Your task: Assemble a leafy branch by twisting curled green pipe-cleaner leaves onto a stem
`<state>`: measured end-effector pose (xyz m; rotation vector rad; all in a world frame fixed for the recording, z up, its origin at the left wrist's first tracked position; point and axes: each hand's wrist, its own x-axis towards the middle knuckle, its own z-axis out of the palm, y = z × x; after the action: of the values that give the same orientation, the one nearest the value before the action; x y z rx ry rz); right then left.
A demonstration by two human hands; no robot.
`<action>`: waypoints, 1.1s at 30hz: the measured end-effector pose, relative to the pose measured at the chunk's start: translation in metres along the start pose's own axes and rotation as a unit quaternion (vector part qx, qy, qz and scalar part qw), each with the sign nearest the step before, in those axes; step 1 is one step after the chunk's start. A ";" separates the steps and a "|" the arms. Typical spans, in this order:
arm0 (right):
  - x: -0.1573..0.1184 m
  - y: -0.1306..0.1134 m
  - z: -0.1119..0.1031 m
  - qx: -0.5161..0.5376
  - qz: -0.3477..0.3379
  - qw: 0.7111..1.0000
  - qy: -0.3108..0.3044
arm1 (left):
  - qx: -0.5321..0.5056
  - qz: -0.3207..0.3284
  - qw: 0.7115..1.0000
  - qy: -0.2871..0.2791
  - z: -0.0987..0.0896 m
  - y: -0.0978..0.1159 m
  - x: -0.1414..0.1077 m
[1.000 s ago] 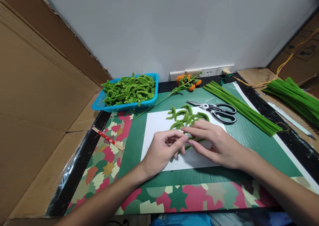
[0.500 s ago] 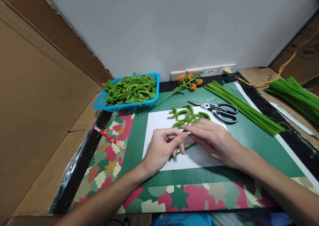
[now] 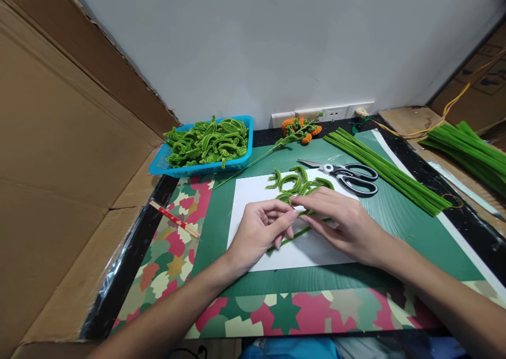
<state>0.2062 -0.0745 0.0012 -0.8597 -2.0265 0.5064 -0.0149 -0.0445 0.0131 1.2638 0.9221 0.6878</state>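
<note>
My left hand [image 3: 265, 231] is closed, thumb against fingers, on a green fuzzy stem [image 3: 301, 212] over a white sheet [image 3: 243, 211]. My right hand [image 3: 343, 223] comes from the right, its fingertips touching the same stem; the part between the hands is small and partly hidden. A straight green stem [image 3: 297, 235] lies on the sheet below the hands. Several curled green pieces [image 3: 290, 182] are on the sheet just beyond the fingers. To their right, scissors [image 3: 348, 175] lie partly opened.
At the back left stands a blue basket [image 3: 158, 161] full of green curls. An orange flower stem [image 3: 290, 136] lies behind the sheet. Green stem bundles [image 3: 387, 172] are on the right. Red-wrapped chopsticks [image 3: 174, 219] lie left. Cardboard [image 3: 79, 137] walls the left side.
The fingers of my right hand have shifted slightly and spread a little from my left hand. More of the green stem between the hands shows. The left hand has barely moved.
</note>
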 end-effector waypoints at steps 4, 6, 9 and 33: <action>0.000 -0.002 0.000 0.028 0.020 0.999 0.032 | -0.012 0.002 1.000 -0.005 0.001 0.001 0.000; -0.001 -0.002 0.000 0.034 0.013 0.998 0.056 | -0.014 0.004 1.000 -0.009 0.001 0.000 -0.001; 0.000 -0.003 -0.002 0.049 0.031 0.995 0.078 | -0.013 0.011 1.000 -0.016 0.001 -0.001 -0.001; 0.008 -0.008 -0.003 0.324 0.262 0.909 0.031 | 0.247 0.304 0.910 0.137 -0.001 -0.005 -0.009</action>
<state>0.2021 -0.0740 0.0126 -0.9618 -1.3911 1.3426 -0.0206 -0.0523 0.0095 1.9833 0.9650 1.1924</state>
